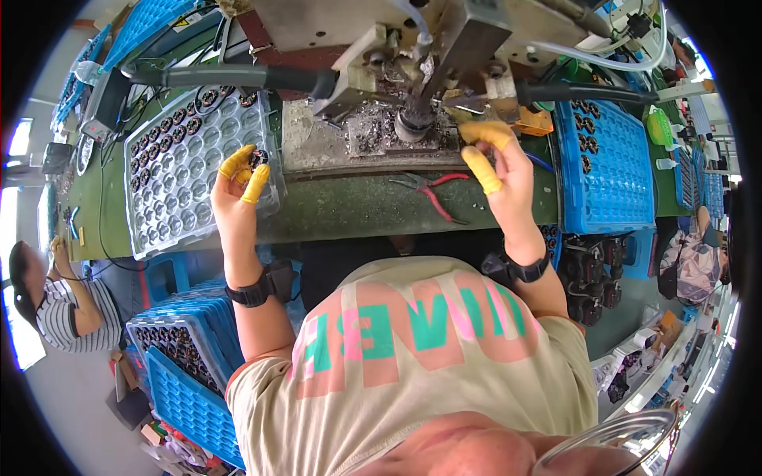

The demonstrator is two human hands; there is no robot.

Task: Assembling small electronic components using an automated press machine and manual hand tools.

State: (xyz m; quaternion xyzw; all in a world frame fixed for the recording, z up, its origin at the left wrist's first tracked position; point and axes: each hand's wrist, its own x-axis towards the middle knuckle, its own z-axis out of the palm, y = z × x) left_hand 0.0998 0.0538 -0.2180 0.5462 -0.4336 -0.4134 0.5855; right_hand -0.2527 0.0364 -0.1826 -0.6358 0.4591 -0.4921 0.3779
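Note:
My left hand (236, 200), with yellow covers on its fingertips, pinches a small round dark part (259, 158) beside the clear tray. Several similar dark parts (166, 125) sit in the cups of that clear plastic tray (171, 198). At the right of the press tooling (414, 120), my right hand (508, 173) has its yellow-covered thumb and fingers apart, and I see nothing between them. Dark metal chips lie around the tooling on the metal base plate (317, 151). Pliers with red handles (433, 193) rest on the green bench between my hands.
A blue tray (611, 174) with some dark parts stands at the right. Black arms (230, 76) reach toward the press from both sides. Stacked blue trays (186, 397) stand lower left. An orange box (533, 122) sits beside the press. Another person (71, 309) is at far left.

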